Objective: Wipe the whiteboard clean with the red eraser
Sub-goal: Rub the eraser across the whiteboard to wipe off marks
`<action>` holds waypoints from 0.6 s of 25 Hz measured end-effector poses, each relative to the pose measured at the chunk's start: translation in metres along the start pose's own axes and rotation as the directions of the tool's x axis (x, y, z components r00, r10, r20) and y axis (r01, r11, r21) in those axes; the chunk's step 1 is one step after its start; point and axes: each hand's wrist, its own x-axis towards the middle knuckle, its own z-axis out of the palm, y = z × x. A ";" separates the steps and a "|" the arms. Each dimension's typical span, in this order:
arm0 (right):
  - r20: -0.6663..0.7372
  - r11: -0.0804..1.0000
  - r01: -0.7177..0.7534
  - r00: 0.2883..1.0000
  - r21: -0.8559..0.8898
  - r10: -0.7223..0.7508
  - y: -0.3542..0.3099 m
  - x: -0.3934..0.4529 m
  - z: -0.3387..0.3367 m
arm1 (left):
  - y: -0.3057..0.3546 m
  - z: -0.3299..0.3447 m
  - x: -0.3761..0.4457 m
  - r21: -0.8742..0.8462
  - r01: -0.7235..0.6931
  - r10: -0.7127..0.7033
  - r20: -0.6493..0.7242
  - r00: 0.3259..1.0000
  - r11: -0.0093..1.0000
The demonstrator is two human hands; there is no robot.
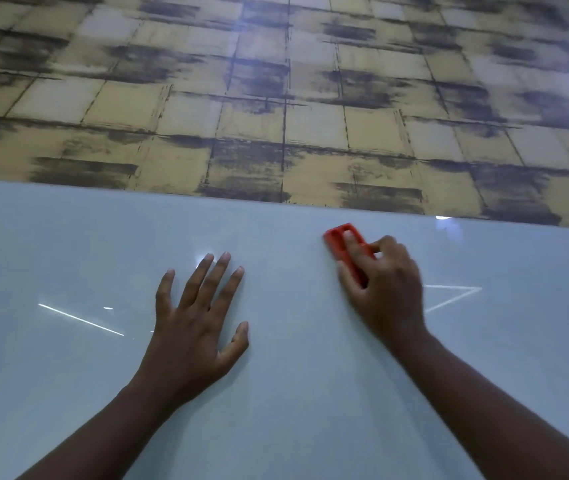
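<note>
A: In the head view, how is the red plastic block eraser (345, 249) laid?

B: It is gripped by the right hand (385, 289) near the glossy white whiteboard's (293, 393) far edge, its long axis slanted far-left to near-right.

A: And the left hand (195, 327)?

B: It is spread flat on the board, nothing held.

Indoor room: tiled floor (276, 98), whiteboard (68, 254)

We count one whiteboard (68, 393), pale and glossy, filling the lower half of our view. We count one red eraser (340, 239), the only one here. We count two hands, a left hand (195, 327) and a right hand (385, 289), and two bare forearms behind them. Beyond the board's far edge we see one tiled surface (276, 98) of many yellow squares, too blurred for us to number
</note>
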 end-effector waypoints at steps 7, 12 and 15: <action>-0.068 0.844 -0.521 0.853 -0.125 0.517 0.052 0.012 -0.014 | -0.018 0.016 0.043 -0.011 -0.004 0.004 0.016 1.000 1.000; -0.023 0.942 -0.335 0.942 -0.004 0.335 -0.029 0.024 0.016 | -0.010 0.023 0.050 -0.022 0.058 -0.059 -0.050 0.997 0.998; 0.057 0.986 -0.156 0.987 0.065 0.152 -0.100 0.036 0.035 | -0.011 0.025 0.050 -0.011 0.067 -0.068 -0.053 0.996 0.998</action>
